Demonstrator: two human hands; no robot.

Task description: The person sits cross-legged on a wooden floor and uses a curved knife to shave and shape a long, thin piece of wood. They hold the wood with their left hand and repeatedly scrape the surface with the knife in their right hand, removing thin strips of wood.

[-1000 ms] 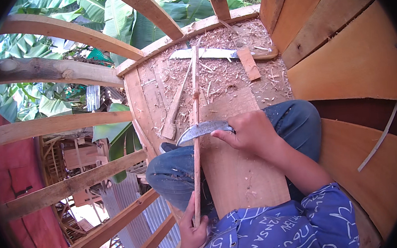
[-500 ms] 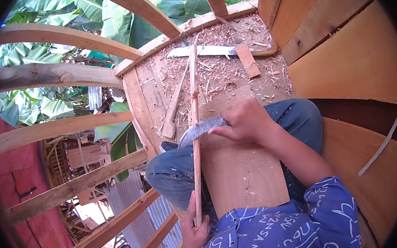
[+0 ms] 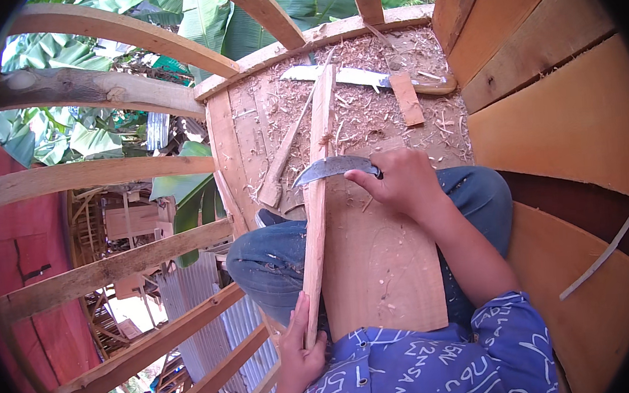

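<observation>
A long, pale wooden stick (image 3: 316, 241) stretches from near my body toward the far floor. My left hand (image 3: 302, 347) is closed round its near end. In my right hand (image 3: 402, 181) is a knife (image 3: 327, 169) with a short curved blade, its handle mostly hidden by the fingers. The blade lies across the stick around mid-length, its tip reaching past the left side. Beneath the stick and the right hand, a flat wooden board (image 3: 387, 272) rests between my bent legs. Curled shavings cling to the stick just beyond the blade.
Wood shavings (image 3: 368, 129) cover the far floor. A machete (image 3: 346, 76) lies there, with a small wood block (image 3: 406, 99) across it near its handle. A tapered wood piece (image 3: 276, 176) lies left of the stick. Slatted railing (image 3: 106, 174) stands left, plank wall (image 3: 552, 122) right.
The knife has moved farther along the stick, away from me, and its blade now points more level to the left. The stick is turned, showing a broader face. My left hand keeps its hold.
</observation>
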